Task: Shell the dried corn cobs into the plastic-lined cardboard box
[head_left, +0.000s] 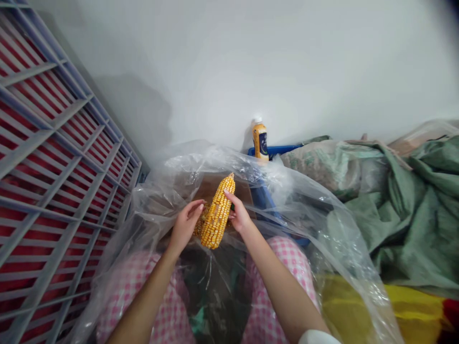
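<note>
Corn cob (217, 215) is held above a clear plastic sheet (148, 203), between the person's knees. It lies at a slant, its pointed end up and to the right. Kernels cover most of the visible side; a few small patches are bare.

Right hand (239, 214) is closed around the cob's right side, thumb laid on the kernels; its other fingers are mostly hidden. Left hand (186, 224) is half open at the cob's left side, fingers loosely curled, with nothing seen in its grasp. Contact with the cob cannot be confirmed.

Small yellow-brown pieces (197, 229) show beside the cob, too blurred to identify. Brown cardboard (245, 191) is visible behind, through the plastic. A blue bin (263, 197) is just to the right, with an upright bottle (260, 142) near its far end, by the wall (215, 71).
</note>
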The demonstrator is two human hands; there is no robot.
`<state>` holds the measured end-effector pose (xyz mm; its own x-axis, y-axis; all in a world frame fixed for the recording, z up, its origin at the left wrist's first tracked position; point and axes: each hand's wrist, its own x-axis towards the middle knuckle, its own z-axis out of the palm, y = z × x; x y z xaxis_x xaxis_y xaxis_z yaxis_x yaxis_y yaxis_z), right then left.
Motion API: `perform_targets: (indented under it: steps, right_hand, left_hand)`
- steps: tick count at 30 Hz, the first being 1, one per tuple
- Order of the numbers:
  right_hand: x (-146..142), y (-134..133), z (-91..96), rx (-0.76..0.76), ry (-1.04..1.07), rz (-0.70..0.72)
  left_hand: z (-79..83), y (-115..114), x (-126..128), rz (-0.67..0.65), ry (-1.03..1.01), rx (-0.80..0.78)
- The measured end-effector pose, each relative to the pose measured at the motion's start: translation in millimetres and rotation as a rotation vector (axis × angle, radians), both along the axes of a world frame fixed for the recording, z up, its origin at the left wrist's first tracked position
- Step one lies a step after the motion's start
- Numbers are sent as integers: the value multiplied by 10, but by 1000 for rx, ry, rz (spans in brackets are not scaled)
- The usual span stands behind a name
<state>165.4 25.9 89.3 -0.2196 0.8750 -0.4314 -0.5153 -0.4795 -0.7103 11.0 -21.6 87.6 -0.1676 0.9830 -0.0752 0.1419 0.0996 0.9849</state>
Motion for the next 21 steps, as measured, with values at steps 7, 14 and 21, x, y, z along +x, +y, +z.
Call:
perform_targets:
  steps: [7, 14, 21]
  right_hand:
    - [18, 7, 23, -6, 70, 26]
    - [10, -1, 6, -3, 17, -34]
    - [-1, 10, 16, -23, 6, -70]
  left_hand:
    - [-4, -51, 44, -130, -167, -230]
    - [70, -89, 81, -246, -63, -127]
    - [26, -142, 128, -297, 98, -71]
